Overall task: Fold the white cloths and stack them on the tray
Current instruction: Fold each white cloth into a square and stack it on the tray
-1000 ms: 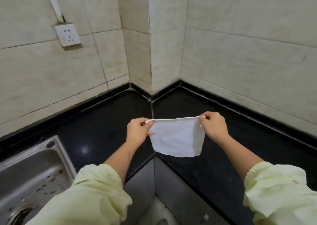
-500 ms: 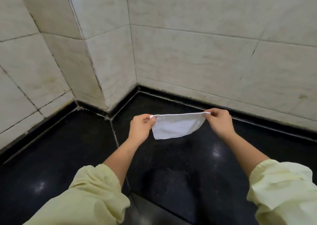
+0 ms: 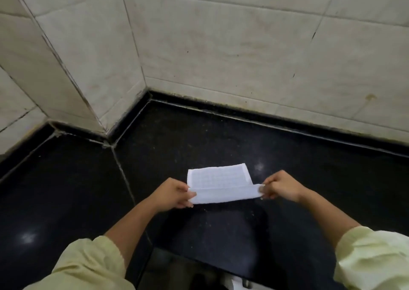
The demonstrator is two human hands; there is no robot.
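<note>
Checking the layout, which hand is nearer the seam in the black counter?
Left. The left hand grips one end of the white cloth, just right of the seam; the right hand grips the other end, farther right.

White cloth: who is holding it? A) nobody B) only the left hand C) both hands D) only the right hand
C: the left hand and the right hand each pinch one end of the white cloth.

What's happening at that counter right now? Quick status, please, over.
Both pinching the near fold's ends: left-hand grip, right-hand grip. Part-folded white cloth lies on black counter. No tray in view, nothing blocking.
</note>
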